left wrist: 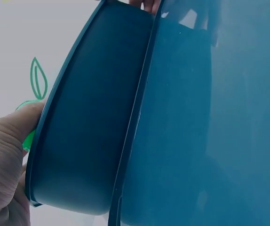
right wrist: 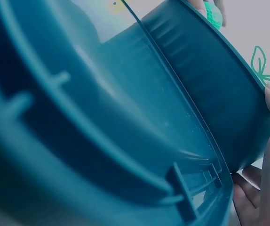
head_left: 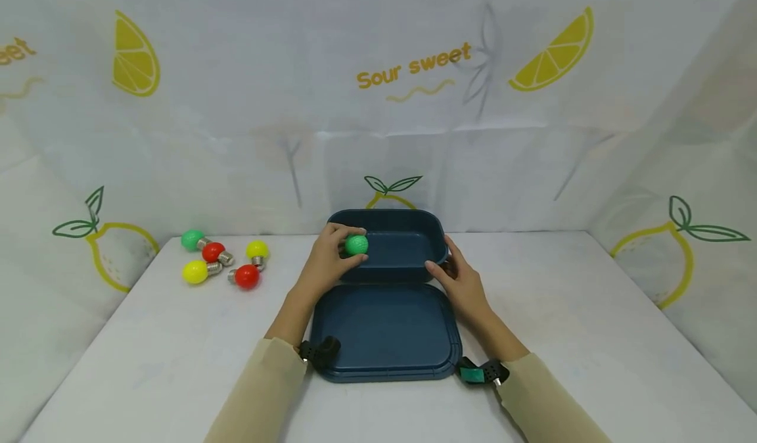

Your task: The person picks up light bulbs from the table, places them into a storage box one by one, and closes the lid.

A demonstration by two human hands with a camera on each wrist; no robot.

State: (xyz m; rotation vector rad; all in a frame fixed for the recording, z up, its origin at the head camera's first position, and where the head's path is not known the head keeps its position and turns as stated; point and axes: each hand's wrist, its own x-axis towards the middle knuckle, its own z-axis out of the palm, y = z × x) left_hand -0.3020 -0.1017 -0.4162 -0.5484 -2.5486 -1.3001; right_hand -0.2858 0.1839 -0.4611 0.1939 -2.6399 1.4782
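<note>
My left hand point(head_left: 328, 256) pinches a green light bulb point(head_left: 357, 244) between thumb and fingers, over the left rim of a dark blue plastic box point(head_left: 390, 275). The bulb's round, dimpled end shows; its base is hidden by the hand. In the left wrist view, the thumb overlaps the rim and a bit of green shows behind it. My right hand point(head_left: 463, 285) grips the box's right side, thumb at the front wall and fingers around the corner. The box's inside looks bare. Its matching lid point(head_left: 387, 331) lies flat in front, between my forearms.
On the left of the white table point(head_left: 148, 357) lie several light bulbs with metal screw bases: a green bulb point(head_left: 192, 240), a red bulb point(head_left: 213, 252), a yellow bulb point(head_left: 195, 272), another yellow bulb point(head_left: 257, 250) and another red bulb point(head_left: 246, 277). A lemon-print cloth point(head_left: 236, 167) hangs behind.
</note>
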